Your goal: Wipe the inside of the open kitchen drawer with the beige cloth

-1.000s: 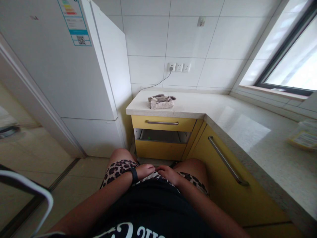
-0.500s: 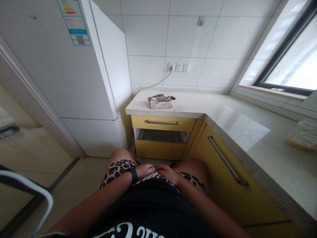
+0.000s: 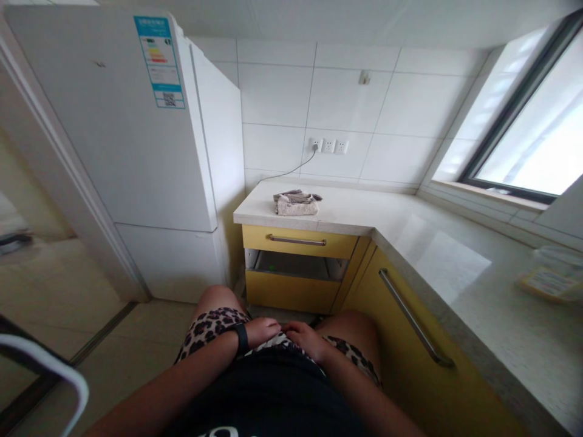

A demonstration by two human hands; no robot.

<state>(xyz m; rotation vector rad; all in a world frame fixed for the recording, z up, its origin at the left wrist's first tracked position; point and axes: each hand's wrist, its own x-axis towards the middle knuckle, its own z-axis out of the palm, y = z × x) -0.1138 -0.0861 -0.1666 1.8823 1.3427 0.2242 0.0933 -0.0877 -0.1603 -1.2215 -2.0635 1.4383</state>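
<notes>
My left hand [image 3: 262,332], with a dark band on its wrist, rests palm down on my lap. Close beside it lies my right hand [image 3: 306,338], its fingertips almost meeting the left ones. Both are open, fingers loosely laid on the leopard-print shorts [image 3: 204,331], and no object shows in either. Ahead on the counter [image 3: 350,209], out of the hands' contact, sits a folded grey-beige cloth [image 3: 297,205]. Below that, a yellow drawer [image 3: 294,291] is pulled partly out, showing a dark interior; the upper drawer [image 3: 337,243] looks closed.
A white fridge [image 3: 150,158] stands to the left. The counter runs along the right past a yellow cabinet door with a metal handle [image 3: 412,315]. A clear container with a yellow label [image 3: 551,279] is at the far right. A cord [image 3: 291,173] runs from the wall sockets [image 3: 328,145].
The view has tilted up, so the room sits lower in the picture and more of the wall and fridge top shows. My hands stay on my lap.
</notes>
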